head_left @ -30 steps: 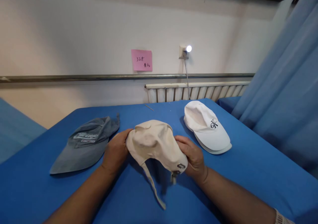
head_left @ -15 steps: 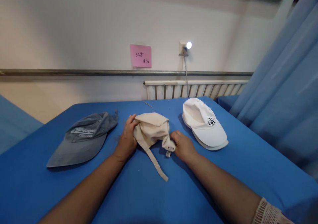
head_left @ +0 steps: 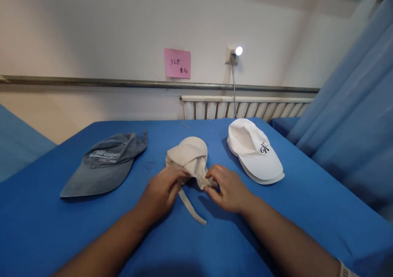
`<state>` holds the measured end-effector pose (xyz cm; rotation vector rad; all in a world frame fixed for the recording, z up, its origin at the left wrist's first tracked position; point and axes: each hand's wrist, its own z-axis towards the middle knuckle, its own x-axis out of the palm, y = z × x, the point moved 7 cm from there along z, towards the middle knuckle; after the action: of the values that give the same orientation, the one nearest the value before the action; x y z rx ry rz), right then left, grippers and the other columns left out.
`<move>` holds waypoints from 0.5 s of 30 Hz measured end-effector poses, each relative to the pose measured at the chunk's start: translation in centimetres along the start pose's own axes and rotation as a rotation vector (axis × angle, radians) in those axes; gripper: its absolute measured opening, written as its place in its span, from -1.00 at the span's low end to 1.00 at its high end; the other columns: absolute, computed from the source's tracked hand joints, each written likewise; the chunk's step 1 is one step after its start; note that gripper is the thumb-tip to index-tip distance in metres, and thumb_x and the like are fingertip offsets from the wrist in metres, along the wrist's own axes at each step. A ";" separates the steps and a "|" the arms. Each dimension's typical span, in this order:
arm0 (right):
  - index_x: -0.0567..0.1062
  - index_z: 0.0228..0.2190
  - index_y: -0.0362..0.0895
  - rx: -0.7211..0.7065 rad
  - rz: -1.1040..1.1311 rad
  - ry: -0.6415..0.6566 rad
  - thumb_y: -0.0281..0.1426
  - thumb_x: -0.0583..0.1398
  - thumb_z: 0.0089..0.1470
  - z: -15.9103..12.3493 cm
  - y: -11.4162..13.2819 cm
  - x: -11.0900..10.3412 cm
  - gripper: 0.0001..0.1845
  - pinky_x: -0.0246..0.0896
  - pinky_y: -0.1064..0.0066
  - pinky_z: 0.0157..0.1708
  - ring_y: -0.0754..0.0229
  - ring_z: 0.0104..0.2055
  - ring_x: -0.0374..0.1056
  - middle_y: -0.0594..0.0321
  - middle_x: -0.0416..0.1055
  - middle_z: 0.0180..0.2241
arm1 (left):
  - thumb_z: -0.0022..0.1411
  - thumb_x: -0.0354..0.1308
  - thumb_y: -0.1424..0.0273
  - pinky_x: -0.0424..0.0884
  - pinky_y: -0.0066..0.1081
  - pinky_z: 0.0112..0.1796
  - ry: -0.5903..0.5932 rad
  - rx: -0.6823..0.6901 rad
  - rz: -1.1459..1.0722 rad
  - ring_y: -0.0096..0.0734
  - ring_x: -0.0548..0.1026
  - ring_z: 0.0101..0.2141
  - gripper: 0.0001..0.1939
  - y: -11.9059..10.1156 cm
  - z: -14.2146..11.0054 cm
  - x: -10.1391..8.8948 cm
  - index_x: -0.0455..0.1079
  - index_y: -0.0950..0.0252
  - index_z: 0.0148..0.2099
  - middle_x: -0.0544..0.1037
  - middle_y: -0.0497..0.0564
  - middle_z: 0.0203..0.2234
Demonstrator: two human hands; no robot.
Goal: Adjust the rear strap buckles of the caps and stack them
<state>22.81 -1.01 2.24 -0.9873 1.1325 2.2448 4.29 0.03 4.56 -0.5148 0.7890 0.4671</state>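
Observation:
A beige cap (head_left: 184, 152) lies at the middle of the blue bed surface, its rounded brim toward the wall and its back opening toward me. One long strap trails from it toward me over the blue cover. My left hand (head_left: 164, 185) is closed on the cap's near left edge, fingertips and thumb together. With thumb and fingers, my right hand (head_left: 227, 187) pinches the near right edge by the opening. A grey-blue cap (head_left: 107, 160) with lettering lies to the left, brim toward me. To the right rests a white cap (head_left: 254, 150) with black letters.
The blue-covered bed (head_left: 76, 236) reaches to the wall. Behind it are a metal rail (head_left: 129, 82), a radiator (head_left: 251, 107) and a socket (head_left: 231, 56) with a lit plug and cord. A pink note (head_left: 177, 64) hangs above. Blue curtain (head_left: 353, 105) borders the right.
My left hand has moved from the cap's far left side to its near edge. The beige cap's brim now shows at the back. My right hand stays at the near right edge.

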 end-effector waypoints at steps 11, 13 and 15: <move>0.34 -0.48 -0.09 0.554 0.909 -0.125 -0.16 0.35 -0.05 0.1 -6.7 4.9 -0.65 0.11 0.45 -0.52 0.30 -0.57 0.21 0.42 0.31 -0.60 | 0.35 0.01 0.48 0.44 -0.27 0.01 0.238 -0.195 -0.227 -0.28 0.52 -0.04 -0.71 -1.6 -1.1 4.1 0.38 0.21 0.07 0.57 0.06 -0.05; 0.35 -0.47 -0.11 0.601 1.150 -0.098 -0.10 0.42 -0.17 0.1 -6.7 5.5 -0.55 0.18 0.43 -0.50 0.30 -0.57 0.26 0.40 0.37 -0.58 | 0.34 0.04 0.44 0.43 -0.27 0.00 0.233 -0.254 -0.240 -0.28 0.53 -0.04 -0.71 -1.1 -1.1 4.3 0.38 0.19 0.08 0.57 0.04 -0.05; 0.38 -0.44 -0.13 0.628 1.305 -0.077 -0.11 0.45 -0.20 0.1 -6.4 5.9 -0.53 0.25 0.40 -0.45 0.28 -0.52 0.33 0.35 0.43 -0.53 | 0.33 0.08 0.41 0.44 -0.29 -0.02 0.226 -0.311 -0.268 -0.28 0.54 -0.07 -0.71 -0.8 -1.1 4.5 0.37 0.18 0.08 0.58 0.02 -0.06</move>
<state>23.08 3.06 -5.46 0.2480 2.7000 2.2941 6.92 -0.35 0.68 -0.9627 0.8521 0.2853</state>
